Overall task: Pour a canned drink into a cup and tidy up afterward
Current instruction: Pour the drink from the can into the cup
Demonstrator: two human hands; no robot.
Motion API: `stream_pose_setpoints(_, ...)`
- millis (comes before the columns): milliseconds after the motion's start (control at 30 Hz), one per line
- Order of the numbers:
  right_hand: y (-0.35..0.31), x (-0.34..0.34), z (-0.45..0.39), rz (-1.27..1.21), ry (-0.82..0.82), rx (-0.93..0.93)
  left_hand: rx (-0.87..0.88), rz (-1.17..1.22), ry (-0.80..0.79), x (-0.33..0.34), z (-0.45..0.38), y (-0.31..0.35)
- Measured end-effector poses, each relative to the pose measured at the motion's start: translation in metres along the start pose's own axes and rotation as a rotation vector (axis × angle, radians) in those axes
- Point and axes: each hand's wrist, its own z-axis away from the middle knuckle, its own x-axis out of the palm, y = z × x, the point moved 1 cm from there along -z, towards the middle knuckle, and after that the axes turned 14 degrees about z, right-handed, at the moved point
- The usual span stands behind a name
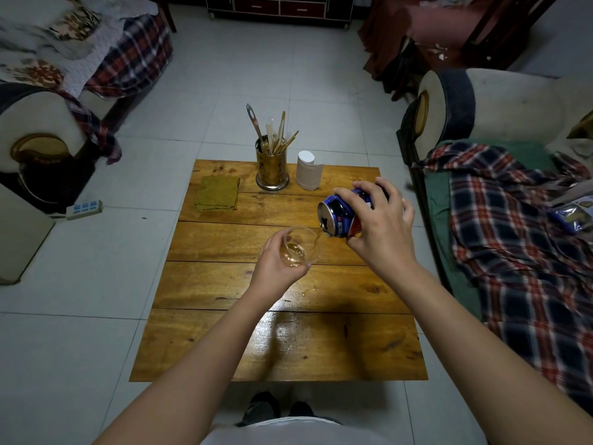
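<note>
Blue aluminium, that's the can (pixel 341 218), sitting just right of the frame's centre in the head view, the only view there is. The right hand (pixel 382 226) wraps around its body from above, fingers curled over the far side and thumb underneath, and the can is tipped well over to the left so its open mouth points down toward the cup (pixel 300 248). A thin pale stream runs from the mouth into the cup.

The cup is clear and looks like thin plastic or glass, hard to say which. The left hand (pixel 279 258) cradles it from below and behind, fingers closed round the wall, holding it tilted toward the can and, by the look of it, lifted just above the wooden table (pixel 224 348). A little golden liquid sits in the bottom.

Handling guess: the can is light and thin-walled, so a hard squeeze would dent it and make it spit. Mid-body is the right place to hold it, as the hand does. If the cup is soft plastic it will flex, so a loose grip low on the wall seems safer.

For the tidy-up, a folded green cloth (pixel 218 194) lies at the upper left of the table and a paper roll (pixel 308 171) stands near the far edge beside a utensil holder (pixel 272 170).
</note>
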Motion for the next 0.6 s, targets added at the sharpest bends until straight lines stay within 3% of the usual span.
stream_pose_setpoints(600,-0.0013,0.0003,-0.0009,0.012,0.007,-0.01,0.0,-0.004,-0.004,-0.0012,0.0008,-0.001)
